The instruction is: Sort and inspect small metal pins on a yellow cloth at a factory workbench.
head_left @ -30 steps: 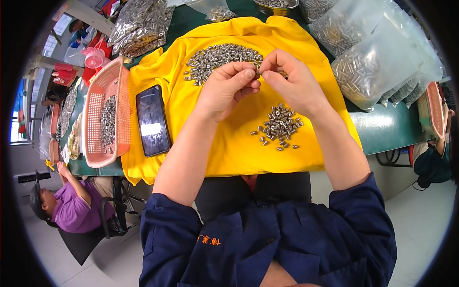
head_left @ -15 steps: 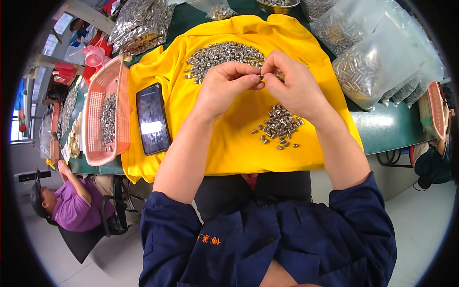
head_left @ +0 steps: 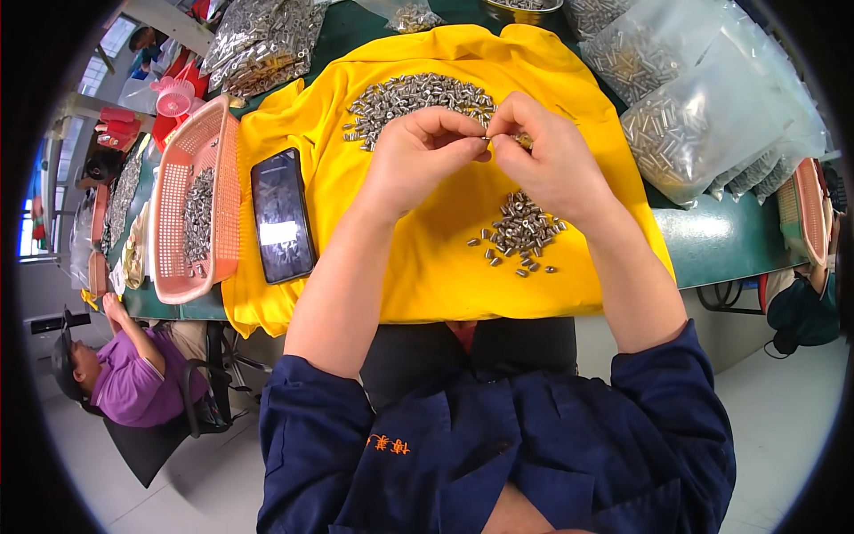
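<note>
My left hand point(head_left: 422, 160) and my right hand point(head_left: 547, 156) meet fingertip to fingertip over a yellow cloth point(head_left: 427, 276). Both pinch a small metal part point(head_left: 487, 139), mostly covered by the fingers. Under the right palm something brass-coloured point(head_left: 525, 141) shows, too hidden to name. Beyond my hands lies a large pile of small silver metal parts point(head_left: 409, 96). A smaller pile of the same short, cylinder-like pieces point(head_left: 525, 227) rests nearer to me, below the right hand, with a few strays around it.
Left on the cloth lies a black phone point(head_left: 283, 218), beside a pink plastic basket point(head_left: 227, 178) holding metal parts. Clear bags of metal parts point(head_left: 672, 133) stand at right, another bag point(head_left: 262, 44) at far left. A person in purple point(head_left: 138, 378) sits at left.
My hands stay almost where they were, fingers still pinched together. The piles look the same. The view has shifted very slightly.
</note>
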The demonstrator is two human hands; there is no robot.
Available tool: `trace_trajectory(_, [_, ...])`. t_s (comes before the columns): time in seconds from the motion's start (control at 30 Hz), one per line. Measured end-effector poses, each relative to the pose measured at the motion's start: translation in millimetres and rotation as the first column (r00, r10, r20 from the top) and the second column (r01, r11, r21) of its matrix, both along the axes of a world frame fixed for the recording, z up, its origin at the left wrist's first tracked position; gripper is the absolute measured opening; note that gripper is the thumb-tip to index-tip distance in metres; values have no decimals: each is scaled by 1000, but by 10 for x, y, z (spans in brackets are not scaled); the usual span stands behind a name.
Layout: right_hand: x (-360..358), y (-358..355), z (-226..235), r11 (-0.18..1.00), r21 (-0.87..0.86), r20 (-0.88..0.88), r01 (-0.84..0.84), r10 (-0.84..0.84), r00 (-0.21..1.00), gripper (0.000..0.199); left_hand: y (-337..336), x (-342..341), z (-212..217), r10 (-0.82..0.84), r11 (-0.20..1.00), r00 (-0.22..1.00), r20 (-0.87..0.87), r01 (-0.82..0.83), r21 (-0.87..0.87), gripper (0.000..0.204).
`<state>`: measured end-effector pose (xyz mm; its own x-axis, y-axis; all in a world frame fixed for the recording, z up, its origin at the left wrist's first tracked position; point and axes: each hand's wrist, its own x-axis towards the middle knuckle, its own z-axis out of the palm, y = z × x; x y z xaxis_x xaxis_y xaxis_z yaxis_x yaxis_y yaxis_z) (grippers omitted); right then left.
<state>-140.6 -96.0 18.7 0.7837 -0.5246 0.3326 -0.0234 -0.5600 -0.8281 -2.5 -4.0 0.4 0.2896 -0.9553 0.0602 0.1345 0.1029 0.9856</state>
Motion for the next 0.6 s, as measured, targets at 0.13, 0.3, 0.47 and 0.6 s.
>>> trace_trajectory(0.13, [-4, 19, -3, 999, 44, 44, -7, 5, 999, 7, 10, -2, -2, -18, 1000, 999, -38, 18, -1, 11])
trace_trajectory(0.3, [-39, -25, 56, 999, 41, 96, -9, 5, 995, 6, 78, 133, -31, -37, 997, 990, -137, 27, -73, 10])
trace_trajectory(0.47, [-55, -54, 51, 990, 139, 101, -32, 18, 995, 7, 44, 51, -3, -8, 1000, 980, -197, 2, -29, 11])
trace_trajectory(0.6, [-44, -2, 93, 970, 218, 76, -103, 89, 993, 7, 45, 28, -9, -32, 998, 987, -155, 24, -51, 12])
